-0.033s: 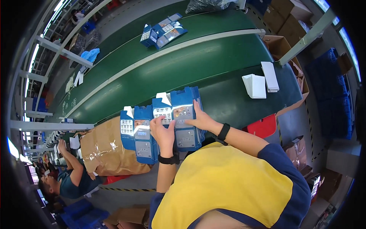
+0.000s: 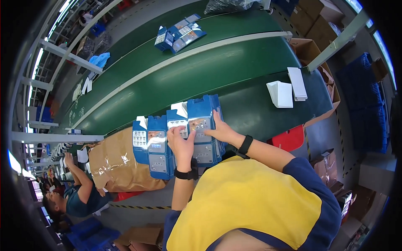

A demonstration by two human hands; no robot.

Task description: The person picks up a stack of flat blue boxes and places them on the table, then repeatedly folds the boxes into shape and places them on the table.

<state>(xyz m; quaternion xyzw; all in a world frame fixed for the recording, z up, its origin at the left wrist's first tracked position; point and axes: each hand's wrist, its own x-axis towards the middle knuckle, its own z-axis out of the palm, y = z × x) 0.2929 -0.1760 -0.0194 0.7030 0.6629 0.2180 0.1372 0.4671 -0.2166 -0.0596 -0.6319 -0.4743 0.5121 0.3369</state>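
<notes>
The blue carton stack [image 2: 204, 152] lies on the near edge of the green table [image 2: 247, 119], directly beneath the fingers of both hands. Its long axis points away from the wearer. Left hand [image 2: 181, 144]: fingers bent over the left panel, thumb toward the centre. Right hand [image 2: 222, 129]: thumb on the face, fingers spread at the right edge; both hands are equally near. Whether either grips cannot be told. A second carton stack [image 2: 158, 164] lies just left. Containers: cardboard box [image 2: 331, 111], at right, holds brown material; taped brown package [image 2: 121, 161], at left, contents hidden.
</notes>
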